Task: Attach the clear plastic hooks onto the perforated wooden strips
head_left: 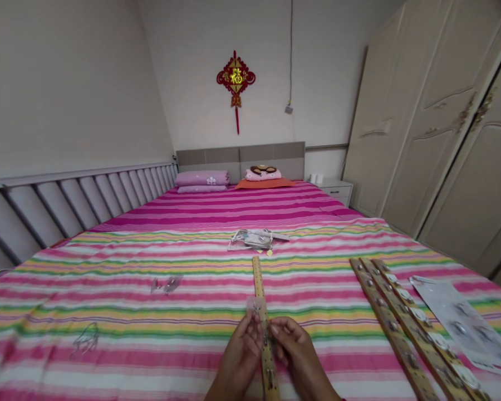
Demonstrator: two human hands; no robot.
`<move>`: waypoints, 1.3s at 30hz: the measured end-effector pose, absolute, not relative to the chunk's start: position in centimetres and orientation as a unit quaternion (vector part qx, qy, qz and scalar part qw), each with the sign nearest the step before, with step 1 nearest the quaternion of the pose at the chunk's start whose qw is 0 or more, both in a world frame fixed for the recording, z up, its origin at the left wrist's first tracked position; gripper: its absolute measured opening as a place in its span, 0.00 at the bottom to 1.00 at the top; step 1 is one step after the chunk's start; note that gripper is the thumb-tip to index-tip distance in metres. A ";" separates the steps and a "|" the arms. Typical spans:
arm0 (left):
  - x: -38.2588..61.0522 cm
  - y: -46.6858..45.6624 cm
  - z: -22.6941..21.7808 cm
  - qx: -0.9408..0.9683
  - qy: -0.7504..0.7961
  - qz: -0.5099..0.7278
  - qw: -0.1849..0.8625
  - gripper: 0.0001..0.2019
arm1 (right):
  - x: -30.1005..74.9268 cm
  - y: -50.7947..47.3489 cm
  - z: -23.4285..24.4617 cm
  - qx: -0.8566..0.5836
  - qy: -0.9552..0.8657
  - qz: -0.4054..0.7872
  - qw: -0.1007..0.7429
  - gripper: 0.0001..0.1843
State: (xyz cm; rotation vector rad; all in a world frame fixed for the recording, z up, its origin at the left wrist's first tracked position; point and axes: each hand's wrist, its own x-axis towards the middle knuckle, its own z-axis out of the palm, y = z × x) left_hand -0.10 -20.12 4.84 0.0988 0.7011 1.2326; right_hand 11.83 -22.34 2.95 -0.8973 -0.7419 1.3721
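A narrow yellowish strip with rows of small holes (258, 278) lies lengthwise on the striped bedspread in front of me. Small shiny metal pieces (270, 376) sit along its near half. My left hand (242, 350) is closed at the strip's left side, its fingertips pinching a small clear plastic bag (255, 304) above the strip. On the other side, my right hand (295, 346) has thumb and fingers closed at the strip's right edge. What else those fingertips may hold is too small to make out.
More strips (386, 323) with metal pieces and white round tags lie at the right, beside a clear plastic packet (463, 323). Small plastic bags (167, 284) and a clear crumpled piece (86, 338) lie left. Farther back is a pile of packets (253, 239).
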 end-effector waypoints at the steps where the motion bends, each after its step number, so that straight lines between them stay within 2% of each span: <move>1: 0.3 -20.3 4.9 0.016 0.301 0.561 0.771 0.04 | 11.7 -22.3 3.4 -0.394 -0.328 0.590 0.624 0.18; 7: 2.6 -21.5 5.6 -0.051 0.226 0.534 0.813 0.11 | 11.5 -22.3 6.1 -0.407 -0.344 0.550 0.642 0.20; 10: 3.0 -21.8 5.6 -0.043 0.209 0.515 0.830 0.10 | 11.7 -22.4 7.0 -0.431 -0.370 0.530 0.629 0.22; 13: 2.5 -21.9 5.2 0.036 0.222 0.500 0.836 0.03 | 12.3 -22.6 7.7 -0.452 -0.451 0.431 0.638 0.19; 16: 1.2 -21.7 5.0 0.145 0.276 0.524 0.792 0.08 | 13.1 -22.5 8.3 -0.466 -0.551 0.296 0.626 0.13; 18: 0.1 -21.4 5.1 0.207 0.317 0.559 0.738 0.12 | 13.6 -22.4 8.5 -0.471 -0.591 0.268 0.598 0.12; 21: -1.1 -20.6 5.9 0.321 0.377 0.570 0.656 0.16 | 14.0 -21.8 8.2 -0.479 -0.584 0.325 0.570 0.12; 25: -1.7 -18.9 6.9 0.452 0.435 0.536 0.565 0.15 | 14.0 -20.6 7.4 -0.461 -0.532 0.445 0.554 0.16; 32: -1.5 -16.6 5.7 0.502 0.418 0.510 0.559 0.12 | 13.8 -17.5 5.3 -0.445 -0.468 0.550 0.530 0.22; 39: -1.3 -14.9 3.2 0.461 0.489 0.513 0.534 0.14 | 13.1 -15.4 2.7 -0.469 -0.387 0.584 0.538 0.20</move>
